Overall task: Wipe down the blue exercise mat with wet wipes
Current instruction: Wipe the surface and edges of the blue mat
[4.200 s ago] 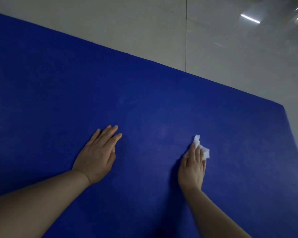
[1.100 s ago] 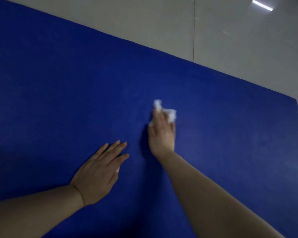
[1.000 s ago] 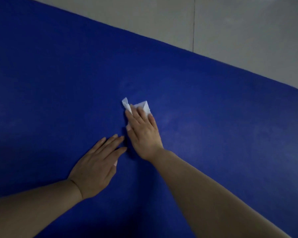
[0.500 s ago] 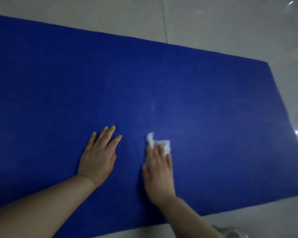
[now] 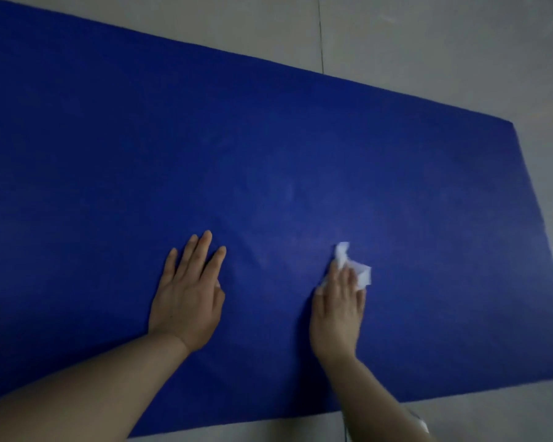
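1. Pale glossy floor tiles (image 5: 428, 52) fill the upper right of the frame and show again as a narrow strip along the bottom edge, below the mat's near border.
2. Two bare forearms come in from the bottom of the frame, one from the lower left, one from the lower right.
3. The left hand (image 5: 189, 301) lies flat, palm down, on the blue exercise mat (image 5: 109, 154), fingers straight and close together, holding nothing.
4. The right hand (image 5: 339, 307), lower centre right and well apart from the left, presses a crumpled white wet wipe (image 5: 355, 266) onto the mat with fairly straight fingers; the wipe sticks out beyond the fingertips.
5. The mat spreads flat across most of the frame, its far edge running from the upper left down to a corner at the right.
6. A dark grout line (image 5: 320, 33) crosses the tiles beyond the mat at the top centre.
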A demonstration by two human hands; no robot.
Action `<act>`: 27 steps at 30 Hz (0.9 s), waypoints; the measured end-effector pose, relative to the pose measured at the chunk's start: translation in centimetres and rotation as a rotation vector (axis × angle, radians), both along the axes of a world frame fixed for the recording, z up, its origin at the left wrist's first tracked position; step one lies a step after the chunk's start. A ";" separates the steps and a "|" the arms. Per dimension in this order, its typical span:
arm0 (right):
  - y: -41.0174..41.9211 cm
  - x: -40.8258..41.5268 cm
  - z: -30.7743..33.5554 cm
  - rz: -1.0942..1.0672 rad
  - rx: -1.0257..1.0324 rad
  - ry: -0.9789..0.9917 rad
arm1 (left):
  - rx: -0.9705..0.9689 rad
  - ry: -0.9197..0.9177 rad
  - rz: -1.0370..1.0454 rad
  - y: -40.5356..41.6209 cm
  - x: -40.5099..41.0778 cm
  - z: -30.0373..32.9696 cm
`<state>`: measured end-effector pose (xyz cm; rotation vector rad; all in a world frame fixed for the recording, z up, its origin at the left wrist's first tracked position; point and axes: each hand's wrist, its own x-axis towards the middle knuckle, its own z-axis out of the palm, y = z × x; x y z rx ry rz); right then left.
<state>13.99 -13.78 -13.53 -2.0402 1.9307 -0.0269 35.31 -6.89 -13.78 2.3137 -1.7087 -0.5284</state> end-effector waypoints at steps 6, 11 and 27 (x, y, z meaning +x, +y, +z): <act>7.7 4.4 0.2 0.543 0.032 -0.104 | 0.017 -0.021 -0.016 0.0 0.1 -0.1; 2.5 -2.8 0.5 0.080 0.002 -0.091 | -0.002 -0.036 -0.017 0.1 0.0 -0.3; 10.6 2.5 0.9 0.478 0.061 -0.040 | 0.021 -0.048 -0.028 0.0 0.1 -0.1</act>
